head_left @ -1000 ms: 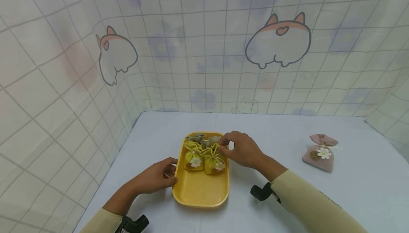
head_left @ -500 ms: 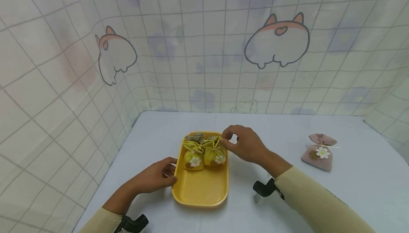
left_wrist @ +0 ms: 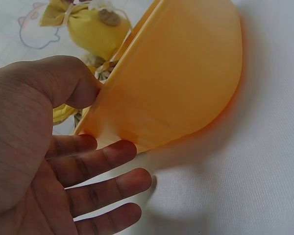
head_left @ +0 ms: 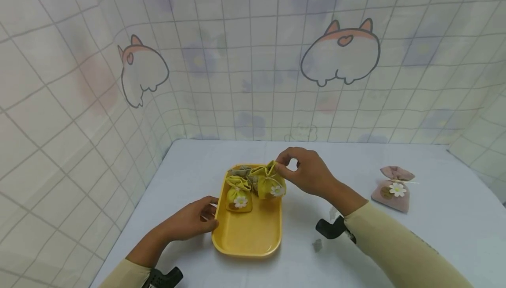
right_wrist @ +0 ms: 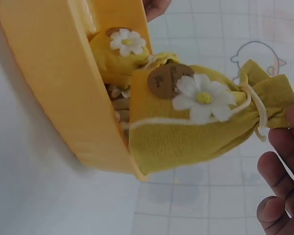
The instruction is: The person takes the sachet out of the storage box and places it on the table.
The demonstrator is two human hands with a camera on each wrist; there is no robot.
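My right hand (head_left: 310,174) pinches the gathered neck of a yellow drawstring pouch (head_left: 269,185) with a white flower and a brown round patch. In the right wrist view this pouch hangs lifted, its bottom overlapping the rim of the yellow tray (head_left: 249,237). At the tray's left side, my left hand (head_left: 191,220) holds the edge, thumb over the rim and fingertips against the outer wall, as the left wrist view shows. A second yellow pouch (head_left: 238,198) lies inside the tray. Behind it are grey-green pouches (head_left: 242,171), partly hidden.
A pink drawstring pouch (head_left: 394,191) with a white flower lies on the white table (head_left: 336,261) at the right. A curtain (head_left: 269,59) with a grid and animal drawings rises behind the table and along its left side.
My right hand has raised the right-hand yellow pouch and moved it up and slightly right, toward the tray's far right corner. The left hand stays at the tray's edge.
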